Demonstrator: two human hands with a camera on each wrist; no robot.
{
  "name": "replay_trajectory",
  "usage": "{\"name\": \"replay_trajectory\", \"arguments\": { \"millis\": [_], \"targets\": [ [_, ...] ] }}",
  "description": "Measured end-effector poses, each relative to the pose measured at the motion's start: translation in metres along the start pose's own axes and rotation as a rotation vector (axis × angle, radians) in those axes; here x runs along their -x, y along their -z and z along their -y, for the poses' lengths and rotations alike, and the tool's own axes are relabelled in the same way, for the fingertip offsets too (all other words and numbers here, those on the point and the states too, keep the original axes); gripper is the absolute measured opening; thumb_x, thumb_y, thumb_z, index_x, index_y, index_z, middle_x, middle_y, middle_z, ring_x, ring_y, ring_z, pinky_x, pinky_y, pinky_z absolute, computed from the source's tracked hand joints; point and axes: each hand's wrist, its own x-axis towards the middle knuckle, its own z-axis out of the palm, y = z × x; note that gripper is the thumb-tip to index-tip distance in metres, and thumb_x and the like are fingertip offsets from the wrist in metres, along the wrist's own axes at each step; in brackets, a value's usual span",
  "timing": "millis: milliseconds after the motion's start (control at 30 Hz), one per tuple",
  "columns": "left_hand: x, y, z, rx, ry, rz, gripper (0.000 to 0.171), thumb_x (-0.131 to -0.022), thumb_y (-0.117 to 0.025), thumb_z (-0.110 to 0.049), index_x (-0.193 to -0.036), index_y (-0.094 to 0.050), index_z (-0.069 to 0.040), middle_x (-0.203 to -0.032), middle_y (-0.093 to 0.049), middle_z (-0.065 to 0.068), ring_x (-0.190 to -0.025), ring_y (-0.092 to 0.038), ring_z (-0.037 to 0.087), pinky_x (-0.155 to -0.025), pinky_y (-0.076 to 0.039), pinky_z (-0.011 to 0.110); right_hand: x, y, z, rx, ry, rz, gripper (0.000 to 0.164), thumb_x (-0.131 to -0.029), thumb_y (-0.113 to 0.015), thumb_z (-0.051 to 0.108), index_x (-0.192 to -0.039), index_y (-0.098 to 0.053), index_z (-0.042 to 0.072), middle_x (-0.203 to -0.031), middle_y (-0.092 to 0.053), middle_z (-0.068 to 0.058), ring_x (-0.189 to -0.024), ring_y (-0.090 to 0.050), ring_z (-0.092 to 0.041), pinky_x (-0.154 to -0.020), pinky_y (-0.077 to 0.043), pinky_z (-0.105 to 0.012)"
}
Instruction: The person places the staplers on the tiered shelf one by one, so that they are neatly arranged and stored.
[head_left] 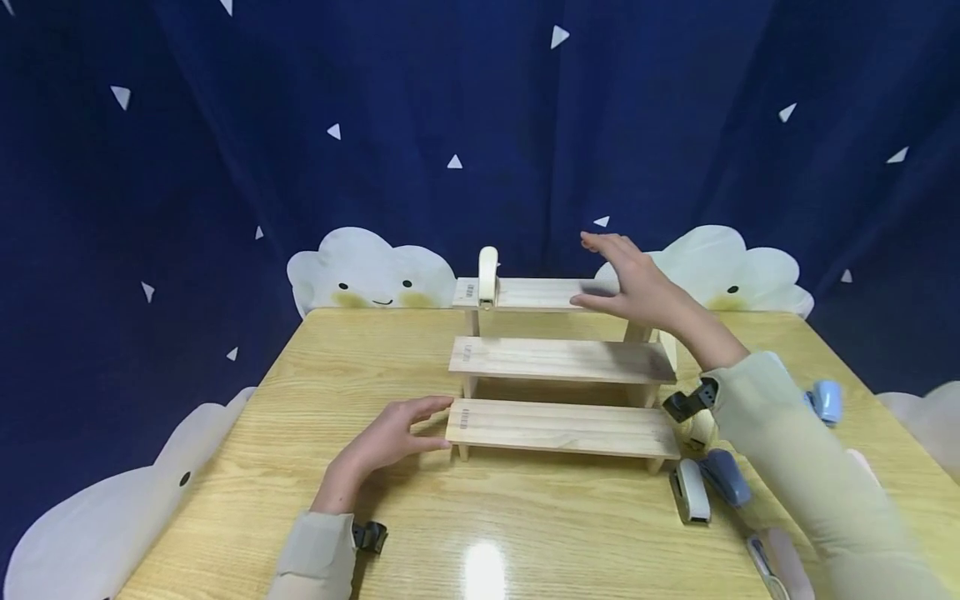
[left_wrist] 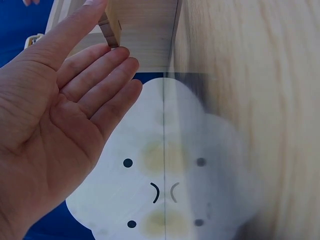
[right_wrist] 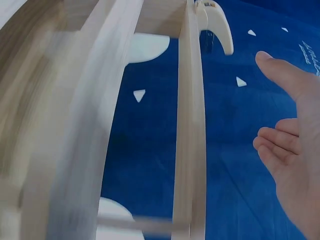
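A three-step wooden shelf (head_left: 562, 358) stands on the table. A cream stapler (head_left: 488, 275) rests on its top step, near the left end. In the right wrist view this stapler (right_wrist: 215, 25) juts out past the step's edge. Over the right part of the top step hovers my right hand (head_left: 633, 283), thumb and fingers spread with nothing between them. My left hand (head_left: 393, 433) is at the left end of the lowest step, fingertips right at the board's edge. In the left wrist view the left hand (left_wrist: 75, 105) shows its palm, fingers extended beside the shelf's wood.
Right of the shelf lie a white stapler (head_left: 692, 492), a dark blue stapler (head_left: 726, 477), and a cream one (head_left: 702, 430) partly behind the right wrist strap. Pinkish pieces (head_left: 787, 562) and a light blue one (head_left: 827, 402) lie around the right sleeve. A blue curtain (head_left: 510, 100) hangs behind.
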Motion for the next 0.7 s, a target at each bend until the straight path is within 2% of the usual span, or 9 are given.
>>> {"name": "replay_trajectory", "arguments": {
  "millis": [67,300,467,700],
  "targets": [
    [0.000,0.000,0.000,0.003,0.004,0.001,0.066,-0.085,-0.075,-0.031,-0.144,-0.050,-0.013,-0.149,-0.050,0.007,-0.133,-0.051,0.036,-0.112,-0.043,0.049,0.010,0.005,-0.005,0.014,-0.009,-0.009,0.086,-0.081,-0.080,0.029,-0.151,-0.034,0.005,-0.147,-0.045,-0.020,-0.136,-0.040,-0.039,-0.109,-0.036,-0.062],
    [0.001,0.001,-0.001,0.012,0.013,0.001,0.068,-0.086,-0.075,-0.033,-0.145,-0.049,-0.014,-0.150,-0.049,0.006,-0.135,-0.050,0.036,-0.113,-0.042,0.050,0.048,0.020,-0.026,0.046,0.038,-0.112,0.086,-0.076,-0.083,0.023,-0.147,-0.039,0.000,-0.139,-0.051,-0.024,-0.126,-0.047,-0.042,-0.098,-0.043,-0.064],
    [0.001,0.001,0.000,0.016,0.016,0.006,0.068,-0.085,-0.075,-0.035,-0.145,-0.049,-0.015,-0.150,-0.049,0.006,-0.136,-0.049,0.035,-0.113,-0.041,0.050,0.077,0.027,-0.036,0.069,-0.021,-0.114,0.087,-0.076,-0.083,0.021,-0.148,-0.038,0.002,-0.138,-0.051,-0.024,-0.120,-0.049,-0.041,-0.092,-0.045,-0.063],
    [-0.001,0.000,0.001,0.007,0.006,0.004,0.068,-0.086,-0.075,-0.036,-0.145,-0.049,-0.014,-0.149,-0.050,0.006,-0.136,-0.050,0.034,-0.113,-0.042,0.050,0.116,0.026,-0.049,0.073,-0.106,-0.095,0.088,-0.075,-0.084,0.021,-0.147,-0.038,-0.001,-0.136,-0.051,-0.026,-0.119,-0.049,-0.042,-0.096,-0.042,-0.062]
  ]
}}
